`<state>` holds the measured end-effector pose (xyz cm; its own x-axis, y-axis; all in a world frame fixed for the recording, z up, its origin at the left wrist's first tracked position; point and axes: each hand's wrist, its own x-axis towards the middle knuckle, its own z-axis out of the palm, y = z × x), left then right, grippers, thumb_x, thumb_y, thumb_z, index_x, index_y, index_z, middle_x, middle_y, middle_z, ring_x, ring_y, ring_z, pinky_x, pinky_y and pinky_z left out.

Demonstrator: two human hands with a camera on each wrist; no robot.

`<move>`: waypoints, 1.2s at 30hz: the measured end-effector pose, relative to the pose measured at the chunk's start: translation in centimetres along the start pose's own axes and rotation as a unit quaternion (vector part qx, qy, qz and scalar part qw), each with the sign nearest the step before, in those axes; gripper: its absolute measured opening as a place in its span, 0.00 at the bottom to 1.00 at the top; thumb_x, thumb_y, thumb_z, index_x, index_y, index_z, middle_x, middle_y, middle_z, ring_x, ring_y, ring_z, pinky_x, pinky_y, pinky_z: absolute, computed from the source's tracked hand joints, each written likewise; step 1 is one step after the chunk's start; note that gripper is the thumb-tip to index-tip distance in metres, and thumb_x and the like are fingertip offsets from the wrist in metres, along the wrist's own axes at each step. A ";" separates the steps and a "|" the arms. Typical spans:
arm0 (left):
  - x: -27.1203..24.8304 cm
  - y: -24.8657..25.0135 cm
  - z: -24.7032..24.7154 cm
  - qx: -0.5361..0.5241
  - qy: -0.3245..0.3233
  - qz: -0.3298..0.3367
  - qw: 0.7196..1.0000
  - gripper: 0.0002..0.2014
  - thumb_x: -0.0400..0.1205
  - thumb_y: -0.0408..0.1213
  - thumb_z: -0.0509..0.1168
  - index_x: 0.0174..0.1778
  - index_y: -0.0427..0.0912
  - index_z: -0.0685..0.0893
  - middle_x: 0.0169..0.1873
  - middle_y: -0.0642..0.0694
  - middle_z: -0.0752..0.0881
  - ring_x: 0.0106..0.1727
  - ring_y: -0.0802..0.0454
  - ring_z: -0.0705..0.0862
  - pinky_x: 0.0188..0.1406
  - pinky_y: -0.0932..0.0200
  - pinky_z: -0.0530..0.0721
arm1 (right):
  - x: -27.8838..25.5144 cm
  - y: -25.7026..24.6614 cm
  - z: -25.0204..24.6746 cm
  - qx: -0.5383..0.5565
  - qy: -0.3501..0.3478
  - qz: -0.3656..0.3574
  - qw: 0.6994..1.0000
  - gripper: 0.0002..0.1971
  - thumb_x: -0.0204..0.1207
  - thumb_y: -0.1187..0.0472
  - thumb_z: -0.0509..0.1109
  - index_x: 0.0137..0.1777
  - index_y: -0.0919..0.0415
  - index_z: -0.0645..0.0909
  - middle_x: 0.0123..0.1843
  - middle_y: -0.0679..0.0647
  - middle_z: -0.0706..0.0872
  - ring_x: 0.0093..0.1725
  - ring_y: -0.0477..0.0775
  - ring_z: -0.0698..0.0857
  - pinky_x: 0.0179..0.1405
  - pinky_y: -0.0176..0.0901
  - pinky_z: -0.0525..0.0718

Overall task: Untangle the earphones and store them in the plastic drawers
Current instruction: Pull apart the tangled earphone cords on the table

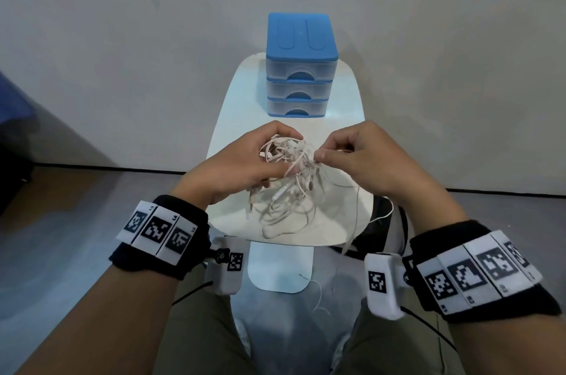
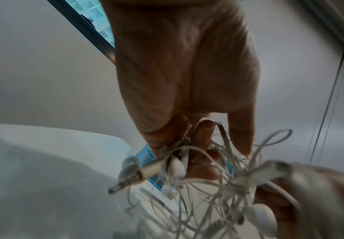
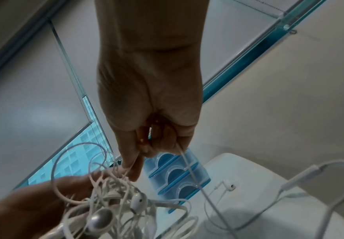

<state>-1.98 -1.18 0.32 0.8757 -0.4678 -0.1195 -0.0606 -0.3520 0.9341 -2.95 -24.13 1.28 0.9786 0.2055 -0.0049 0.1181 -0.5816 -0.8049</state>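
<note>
Earphones (image 1: 288,178) bunched over bench (image 1: 343,230), before closed plastic drawers (image 1: 300,77). Left hand (image 1: 242,166) grips bundle; right hand (image 1: 364,157) fingers pinch one strand. Advise slow pull, loosening loops, no yanking.

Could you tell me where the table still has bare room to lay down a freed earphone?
Bare table runs left of the drawers, and a strip between drawers and hands. The near end is crowded: tangle, left hand, right hand.
</note>
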 end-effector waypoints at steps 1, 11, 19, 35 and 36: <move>-0.1 -0.1 -0.1 0.016 -0.010 -0.001 1.000 0.20 0.83 0.31 0.75 0.66 0.56 0.83 0.44 0.50 0.87 0.35 0.57 0.80 0.32 0.63 0.78 | -0.2 0.0 -0.4 -0.003 -0.009 0.005 1.000 0.08 0.79 0.54 0.79 0.41 0.55 0.93 0.24 0.48 0.73 0.28 0.47 0.67 0.32 0.41 0.68; 0.4 -0.3 0.0 0.024 -0.001 -0.015 1.000 0.14 0.90 0.35 0.66 0.65 0.58 0.87 0.38 0.49 0.80 0.36 0.57 0.82 0.33 0.64 0.78 | -0.2 1.1 -0.4 0.020 0.059 0.025 0.998 0.07 0.79 0.63 0.75 0.39 0.59 0.89 0.36 0.59 0.87 0.32 0.47 0.76 0.38 0.43 0.75; 1.5 -0.3 0.2 0.009 0.024 -0.018 1.000 0.17 0.89 0.37 0.67 0.70 0.62 0.82 0.49 0.49 0.86 0.48 0.48 0.86 0.52 0.50 0.83 | 0.2 2.0 1.4 -0.051 -0.031 0.033 0.998 0.10 0.80 0.59 0.77 0.37 0.59 0.88 0.29 0.44 0.80 0.30 0.43 0.72 0.36 0.40 0.73; 1.0 -1.5 1.2 0.194 -0.055 -0.090 0.975 0.13 0.78 0.32 0.75 0.57 0.50 0.91 0.32 0.48 0.91 0.24 0.54 0.82 0.32 0.63 0.81 | 0.9 2.3 2.5 0.163 0.045 0.119 0.978 0.11 0.79 0.67 0.65 0.35 0.58 0.80 0.32 0.53 0.86 0.30 0.51 0.86 0.32 0.43 0.73; 1.2 -1.7 1.5 0.162 -0.042 -0.072 0.983 0.13 0.80 0.32 0.74 0.59 0.51 0.91 0.34 0.48 0.90 0.27 0.53 0.84 0.36 0.61 0.82 | 0.9 2.2 2.6 0.186 0.042 0.124 0.974 0.11 0.80 0.67 0.65 0.36 0.58 0.80 0.32 0.53 0.85 0.29 0.51 0.86 0.32 0.43 0.72</move>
<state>-1.50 -2.35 -1.91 0.8442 -0.4551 -0.2832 -0.1003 -0.6531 0.7506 -2.27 -23.25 -2.05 0.9815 0.0208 -0.1903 -0.1772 -0.2772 -0.9443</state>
